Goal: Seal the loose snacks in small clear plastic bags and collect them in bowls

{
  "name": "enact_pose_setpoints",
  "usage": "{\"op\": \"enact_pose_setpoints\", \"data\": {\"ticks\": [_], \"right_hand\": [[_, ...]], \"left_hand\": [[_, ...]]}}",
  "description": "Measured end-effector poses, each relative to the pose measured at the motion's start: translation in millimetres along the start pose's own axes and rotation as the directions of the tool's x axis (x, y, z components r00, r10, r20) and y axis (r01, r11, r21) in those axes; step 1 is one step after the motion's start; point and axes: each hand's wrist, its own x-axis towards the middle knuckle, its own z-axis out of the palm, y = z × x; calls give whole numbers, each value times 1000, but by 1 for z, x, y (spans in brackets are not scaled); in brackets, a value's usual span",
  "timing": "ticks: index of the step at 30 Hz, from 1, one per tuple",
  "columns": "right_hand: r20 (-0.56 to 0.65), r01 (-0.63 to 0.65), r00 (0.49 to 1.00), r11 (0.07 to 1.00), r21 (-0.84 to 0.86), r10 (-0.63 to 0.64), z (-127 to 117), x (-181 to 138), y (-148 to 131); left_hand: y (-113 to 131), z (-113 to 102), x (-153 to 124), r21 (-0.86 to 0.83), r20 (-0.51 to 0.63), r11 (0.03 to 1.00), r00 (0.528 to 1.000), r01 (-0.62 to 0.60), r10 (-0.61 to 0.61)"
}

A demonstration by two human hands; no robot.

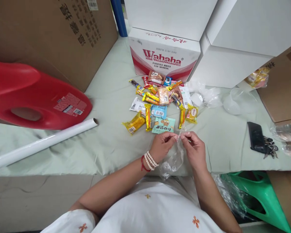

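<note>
A clear plastic bag point(172, 160) hangs between my two hands, over the table's front edge. My left hand point(163, 144), with beaded bracelets at the wrist, pinches the bag's upper part between thumb and finger. Close by, my right hand point(194, 148) pinches the same part, so the fingertips of both nearly meet. Just beyond my fingers lies a pile of wrapped snacks: a teal packet point(163, 125), a light blue packet point(159, 111), a yellow packet point(134, 123), a round yellow-wrapped snack point(192, 113) and several thin yellow sticks, one of them a yellow stick point(148, 117).
A Wahaha water carton point(165, 60) stands behind the snacks. On the left are a red plastic jug point(46, 97) and a white tube point(43, 142). Crumpled clear plastic point(212, 97), a clear bowl point(239, 102), and a black wallet point(255, 137) with keys point(271, 147) lie on the right.
</note>
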Motion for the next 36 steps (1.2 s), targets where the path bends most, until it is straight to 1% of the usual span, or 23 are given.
{"op": "enact_pose_setpoints", "data": {"ticks": [5, 7, 9, 11, 12, 13, 15, 17, 18, 20, 22, 26, 28, 30, 32, 33, 35, 36], "right_hand": [[17, -164, 986, 973, 165, 163, -1, -1, 7], [15, -177, 984, 961, 211, 178, -1, -1, 8], [16, -167, 985, 946, 276, 170, -3, 0, 6], [13, -166, 985, 912, 375, 174, -7, 1, 1], [18, -178, 982, 885, 431, 188, -11, 2, -1], [38, -204, 976, 851, 484, 212, -15, 3, -4], [108, -284, 956, 782, 555, 271, -22, 5, -7], [170, -351, 935, 744, 568, 311, -27, 7, -9], [183, -366, 929, 740, 564, 320, -27, 8, -9], [169, -359, 932, 750, 555, 321, -25, 10, -8], [150, -335, 941, 761, 555, 304, -20, 12, -8], [159, -299, 954, 769, 564, 255, -8, 12, -9], [167, -303, 953, 749, 590, 254, -7, 12, -12], [166, -303, 952, 703, 643, 259, -9, 13, -15], [154, -283, 956, 652, 703, 249, -14, 16, -17], [143, -267, 960, 634, 725, 241, -17, 18, -17], [103, -234, 966, 630, 741, 238, -21, 20, -16], [73, -221, 966, 644, 732, 247, -22, 20, -13]], "left_hand": [[-1, -7, 5, -161, -63, 986, 996, 52, -62], [-3, -10, 7, -197, -108, 979, 991, 54, -76], [-4, -12, 9, -216, -183, 976, 981, 18, -59], [-4, -15, 10, -250, -248, 968, 967, -4, -61], [-2, -17, 11, -287, -256, 958, 963, 7, -83], [0, -19, 11, -335, -238, 942, 964, 32, -117], [6, -23, 11, -428, -152, 899, 973, 92, -172], [13, -26, 12, -463, -85, 878, 980, 121, -180], [15, -27, 12, -459, -76, 880, 981, 123, -177], [18, -28, 11, -430, -98, 894, 978, 124, -183], [18, -27, 9, -395, -119, 905, 968, 158, -221], [6, -21, -1, -238, -100, 927, 942, 290, -321], [-3, -19, -7, -153, -82, 935, 939, 320, -334], [-9, -20, -10, -111, -48, 937, 940, 331, -338], [-10, -24, -11, -130, -5, 927, 935, 351, -355], [-9, -26, -11, -168, 20, 916, 931, 364, -366], [-5, -29, -11, -273, 54, 892, 932, 360, -359], [-3, -30, -11, -317, 55, 886, 939, 339, -340]]}}
